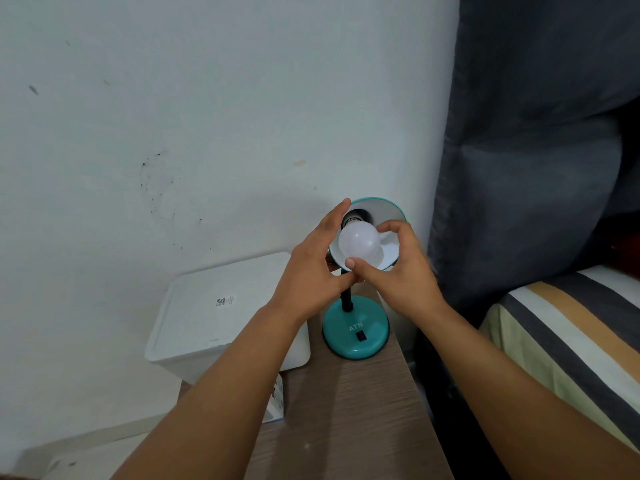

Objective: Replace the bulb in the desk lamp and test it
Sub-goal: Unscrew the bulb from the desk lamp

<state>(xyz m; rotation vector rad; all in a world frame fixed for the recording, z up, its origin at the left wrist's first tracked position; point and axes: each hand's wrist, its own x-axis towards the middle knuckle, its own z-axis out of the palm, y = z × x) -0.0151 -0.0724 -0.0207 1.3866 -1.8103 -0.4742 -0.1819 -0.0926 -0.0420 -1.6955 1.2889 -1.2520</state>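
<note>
Bulb (360,242), white and frosted, sits at the mouth of the teal lamp shade (388,216), its neck toward the dark socket (355,216) deep in the shade; I cannot tell whether the threads are engaged. Right hand (401,271) grasps the bulb, thumb under its lower edge and curled fingers over its upper right side. Left hand (315,265) holds the shade's left rim, fingers extended along the outside of the shade, thumb reaching toward the right thumb below the bulb. I note the shade is tilted up toward the camera on a black gooseneck (347,301), which rises from a round teal base (356,329) marked "ATN" with a black rocker switch (362,336). Base stands on a wood-grain table (346,410). A white lidded box (221,313) sits just left of the base, against the white wall (207,116). Right of the table: grey curtain (526,150) and a striped bed cover (571,337).
</note>
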